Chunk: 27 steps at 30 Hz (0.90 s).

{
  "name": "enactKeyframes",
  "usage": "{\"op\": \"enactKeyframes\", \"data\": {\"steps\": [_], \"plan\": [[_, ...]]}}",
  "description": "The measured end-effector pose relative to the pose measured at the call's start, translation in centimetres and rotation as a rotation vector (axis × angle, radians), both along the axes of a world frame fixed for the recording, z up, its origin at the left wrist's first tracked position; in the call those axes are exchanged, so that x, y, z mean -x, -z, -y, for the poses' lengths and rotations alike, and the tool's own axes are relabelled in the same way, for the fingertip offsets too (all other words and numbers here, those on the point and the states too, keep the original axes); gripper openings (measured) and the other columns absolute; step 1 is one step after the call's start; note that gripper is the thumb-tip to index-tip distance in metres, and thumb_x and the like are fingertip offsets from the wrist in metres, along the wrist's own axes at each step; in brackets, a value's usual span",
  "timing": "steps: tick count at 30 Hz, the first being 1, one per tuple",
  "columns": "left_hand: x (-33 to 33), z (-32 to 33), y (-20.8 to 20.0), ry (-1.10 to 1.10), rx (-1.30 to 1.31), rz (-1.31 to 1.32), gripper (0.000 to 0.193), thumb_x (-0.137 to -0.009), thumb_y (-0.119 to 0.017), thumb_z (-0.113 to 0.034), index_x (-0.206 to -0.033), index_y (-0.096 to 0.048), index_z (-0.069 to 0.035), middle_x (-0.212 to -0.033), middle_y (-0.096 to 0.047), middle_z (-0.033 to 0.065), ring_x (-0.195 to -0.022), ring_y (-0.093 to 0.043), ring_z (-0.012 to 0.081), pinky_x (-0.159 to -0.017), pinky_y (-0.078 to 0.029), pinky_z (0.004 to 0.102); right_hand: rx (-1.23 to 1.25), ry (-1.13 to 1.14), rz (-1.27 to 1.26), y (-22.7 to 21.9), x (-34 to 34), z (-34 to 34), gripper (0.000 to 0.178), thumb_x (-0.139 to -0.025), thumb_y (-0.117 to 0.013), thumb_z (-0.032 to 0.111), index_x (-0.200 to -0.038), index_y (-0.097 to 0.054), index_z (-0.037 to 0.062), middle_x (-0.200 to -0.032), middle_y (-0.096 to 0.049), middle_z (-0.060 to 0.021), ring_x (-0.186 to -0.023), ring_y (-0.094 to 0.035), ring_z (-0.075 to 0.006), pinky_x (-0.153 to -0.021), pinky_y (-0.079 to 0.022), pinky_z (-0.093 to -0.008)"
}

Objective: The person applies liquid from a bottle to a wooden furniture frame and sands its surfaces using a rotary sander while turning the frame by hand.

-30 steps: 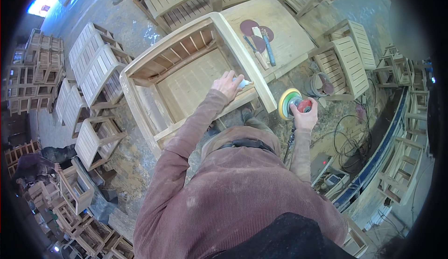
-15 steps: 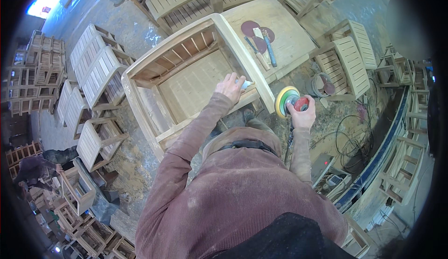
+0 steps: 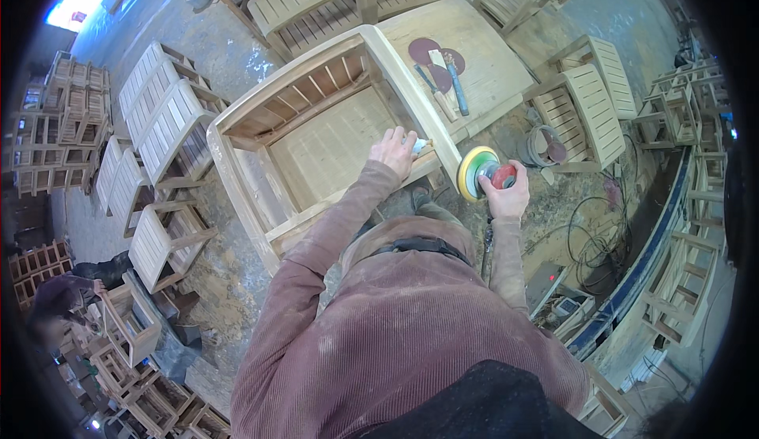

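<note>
My right hand (image 3: 511, 194) is closed round the red top of a disc sander (image 3: 500, 175). Its round yellow-and-green pad (image 3: 471, 174) is tipped on edge beside the outer face of the chair's near-right rail (image 3: 444, 160); whether they touch I cannot tell. Over the front rail of the wooden chair frame (image 3: 332, 39), my left hand (image 3: 391, 154) grips a small whitish bottle (image 3: 420, 145) with a pointed tip, mostly covered by the fingers. The tip lies close to the corner joint. The slatted back and flat seat panel (image 3: 328, 150) show inside the frame.
On a wooden board (image 3: 494, 51) lie dark sanding discs (image 3: 424, 50) and blue-handled tools (image 3: 457, 87). A bucket (image 3: 544, 145) stands right of it. Slatted chairs (image 3: 170, 115) surround the place, cables (image 3: 597, 241) coil on the floor, and another person (image 3: 63, 297) works far left.
The sander and my right hand have moved slightly left, closer to the chair's rail. My left hand has shifted a little to the right, still holding the bottle.
</note>
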State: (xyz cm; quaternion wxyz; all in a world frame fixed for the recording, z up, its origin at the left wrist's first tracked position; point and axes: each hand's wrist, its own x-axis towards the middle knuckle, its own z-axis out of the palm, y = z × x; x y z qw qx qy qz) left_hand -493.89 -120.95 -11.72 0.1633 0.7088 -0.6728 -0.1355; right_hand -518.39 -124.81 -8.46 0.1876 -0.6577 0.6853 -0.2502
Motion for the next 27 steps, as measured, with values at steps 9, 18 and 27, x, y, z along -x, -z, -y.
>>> {"op": "enactKeyframes", "data": {"steps": [9,18,27], "plan": [[-0.2,-0.7,0.6,-0.055,-0.062,-0.169,0.041,-0.079,-0.064,-0.029,-0.113,-0.051,-0.012,-0.101,-0.053,0.0131,-0.099,-0.054,0.0302,-0.080,-0.047,0.0426,-0.014,-0.081,-0.014,-0.6,-1.0,0.2,0.066,-0.057,-0.080,0.030,-0.115,-0.051,0.0150,-0.106,-0.055,-0.0112,-0.097,-0.057,-0.0296,-0.083,-0.047,-0.0407],[-3.1,-5.2,5.4,-0.439,0.119,-0.726,0.051,-0.082,-0.063,-0.019,-0.122,-0.036,-0.006,-0.105,-0.054,0.0157,-0.096,-0.056,0.0277,-0.085,-0.044,0.0367,-0.227,-0.508,-0.375,-1.6,-11.5,3.1,0.044,-0.077,-0.061,0.027,-0.118,-0.047,0.0213,-0.113,-0.045,-0.0168,-0.093,-0.059,-0.0370,-0.079,-0.051,-0.0446],[-7.8,-11.7,7.9,-0.898,0.489,-0.887,0.044,-0.088,-0.056,-0.012,-0.123,-0.032,-0.002,-0.103,-0.055,0.0114,-0.088,-0.055,0.0164,-0.076,-0.046,0.0302,-0.024,-0.590,-0.433,-0.2,-15.0,6.2,0.038,-0.078,-0.061,0.025,-0.113,-0.049,0.0207,-0.113,-0.044,-0.0184,-0.086,-0.060,-0.0388,-0.075,-0.052,-0.0472]]}}
